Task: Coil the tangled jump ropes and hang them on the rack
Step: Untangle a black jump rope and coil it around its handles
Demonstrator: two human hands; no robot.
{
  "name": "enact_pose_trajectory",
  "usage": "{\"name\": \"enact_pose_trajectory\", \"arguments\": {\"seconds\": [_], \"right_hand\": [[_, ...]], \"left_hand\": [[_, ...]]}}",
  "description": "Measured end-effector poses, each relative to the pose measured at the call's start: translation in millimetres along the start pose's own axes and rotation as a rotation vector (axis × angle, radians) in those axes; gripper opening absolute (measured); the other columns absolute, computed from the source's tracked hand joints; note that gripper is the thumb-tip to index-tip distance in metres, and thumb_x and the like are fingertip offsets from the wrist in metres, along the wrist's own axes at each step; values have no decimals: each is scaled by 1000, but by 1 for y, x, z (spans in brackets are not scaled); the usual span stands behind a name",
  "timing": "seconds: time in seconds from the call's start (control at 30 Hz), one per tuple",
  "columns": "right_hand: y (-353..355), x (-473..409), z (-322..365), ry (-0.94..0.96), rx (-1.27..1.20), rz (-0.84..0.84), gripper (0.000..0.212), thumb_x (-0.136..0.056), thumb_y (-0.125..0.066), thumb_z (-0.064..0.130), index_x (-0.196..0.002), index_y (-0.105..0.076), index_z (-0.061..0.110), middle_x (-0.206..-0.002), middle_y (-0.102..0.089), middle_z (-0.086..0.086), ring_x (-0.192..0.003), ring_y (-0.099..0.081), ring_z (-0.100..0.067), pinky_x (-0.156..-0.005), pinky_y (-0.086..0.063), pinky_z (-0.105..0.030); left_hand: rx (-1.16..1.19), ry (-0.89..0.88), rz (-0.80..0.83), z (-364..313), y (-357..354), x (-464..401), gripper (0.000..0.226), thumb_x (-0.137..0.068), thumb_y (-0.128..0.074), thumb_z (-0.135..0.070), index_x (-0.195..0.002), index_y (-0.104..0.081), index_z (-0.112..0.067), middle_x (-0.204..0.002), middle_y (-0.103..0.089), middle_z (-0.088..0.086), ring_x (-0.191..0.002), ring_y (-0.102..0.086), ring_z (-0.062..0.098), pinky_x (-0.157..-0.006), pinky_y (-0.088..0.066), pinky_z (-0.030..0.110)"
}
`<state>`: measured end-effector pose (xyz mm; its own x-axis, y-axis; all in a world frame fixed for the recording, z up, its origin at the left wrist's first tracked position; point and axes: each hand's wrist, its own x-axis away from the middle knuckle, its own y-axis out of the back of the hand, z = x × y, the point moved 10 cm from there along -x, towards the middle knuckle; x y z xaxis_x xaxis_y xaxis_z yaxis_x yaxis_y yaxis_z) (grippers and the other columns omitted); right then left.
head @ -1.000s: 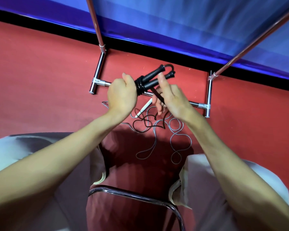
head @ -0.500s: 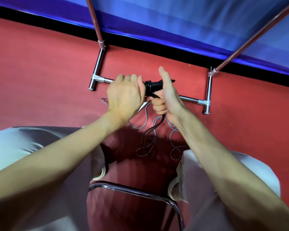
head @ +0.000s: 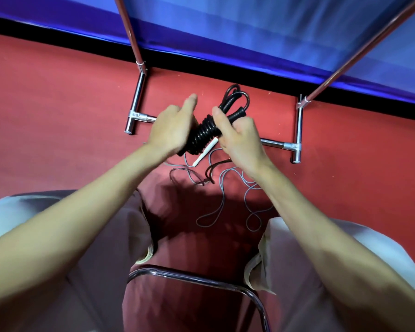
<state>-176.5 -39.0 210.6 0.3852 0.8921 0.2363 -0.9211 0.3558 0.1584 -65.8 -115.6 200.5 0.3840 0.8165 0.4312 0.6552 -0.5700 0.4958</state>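
- Left hand (head: pixel 171 130) grips one end of the black coiled rope (head: pixel 203 136), index finger sticking out.
- Right hand (head: pixel 238 140) curls around its other end.
- Grey rope (head: pixel 225 202) lies tangled on the red floor (head: pixel 58 116) below, near the chrome rack (head: pixel 297 130).

Half a second ago the black jump rope (head: pixel 203 134) was almost hidden between the closed hands; now its wrapped coil shows in full, with the two handles and a loop poking out toward the far right. The left hand (head: pixel 171 130) has slid to the near-left end, its forefinger now pointing away. The right hand (head: pixel 240 140) has turned, its fingers (head: pixel 222 122) now gripping the handle end.
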Motion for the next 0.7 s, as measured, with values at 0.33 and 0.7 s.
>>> {"name": "enact_pose_trajectory", "arguments": {"seconds": [0.33,0.7], "right_hand": [[-3,7,2,31,-20,17,66,-103,-45,21,-38,-35,23,-32,-31,12,-32,-29,-3,-42,-22,-12],[-11,3,-1,-121,54,130,76,-101,-23,53,-75,-57,-9,-50,-47,-9,-38,-44,-16,-40,-34,-20]], "left_hand": [[470,261,271,12,-47,24,56,-99,-26,-43,-71,-59,-8,-53,-58,8,-41,-52,19,-48,-41,23],[256,204,-278,24,8,8,44,-68,-30,-42,-62,-53,-5,-68,-64,23,-65,-61,40,-68,-54,46]]}}
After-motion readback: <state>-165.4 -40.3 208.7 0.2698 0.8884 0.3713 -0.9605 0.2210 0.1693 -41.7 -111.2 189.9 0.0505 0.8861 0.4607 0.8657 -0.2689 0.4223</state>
